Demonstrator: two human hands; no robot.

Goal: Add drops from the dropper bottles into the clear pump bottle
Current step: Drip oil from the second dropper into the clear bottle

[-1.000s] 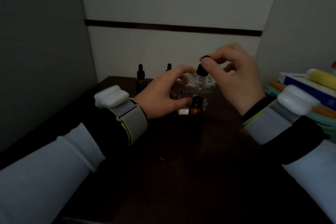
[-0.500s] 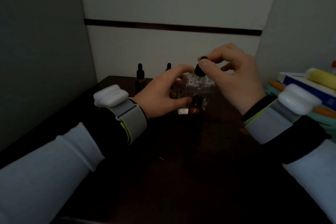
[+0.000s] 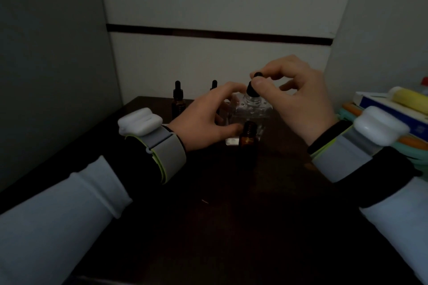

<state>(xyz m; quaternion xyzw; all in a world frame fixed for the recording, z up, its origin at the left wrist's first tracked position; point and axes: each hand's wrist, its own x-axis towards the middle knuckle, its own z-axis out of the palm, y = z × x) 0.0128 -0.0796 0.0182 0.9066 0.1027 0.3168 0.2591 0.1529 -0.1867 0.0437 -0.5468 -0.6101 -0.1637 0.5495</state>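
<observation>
The clear bottle (image 3: 250, 112) stands on the dark table (image 3: 220, 215) near the back wall. My left hand (image 3: 206, 118) grips its left side, thumb in front and fingers curled over its shoulder. My right hand (image 3: 298, 99) pinches the black dropper (image 3: 252, 88) between thumb and forefinger, right over the clear bottle's open neck. An uncapped amber dropper bottle (image 3: 247, 137) stands just in front of the clear bottle. Two capped amber dropper bottles stand behind, one (image 3: 177, 102) to the left, the other (image 3: 214, 85) mostly hidden by my left hand.
A stack of books and coloured items (image 3: 393, 113) with a yellow object on top lies at the right edge. A small white object (image 3: 232, 142) sits at the clear bottle's base. Walls close in on the left, back and right.
My right hand has raised the dropper slightly over the bottle neck. My left hand and the bottles have stayed where they were.
</observation>
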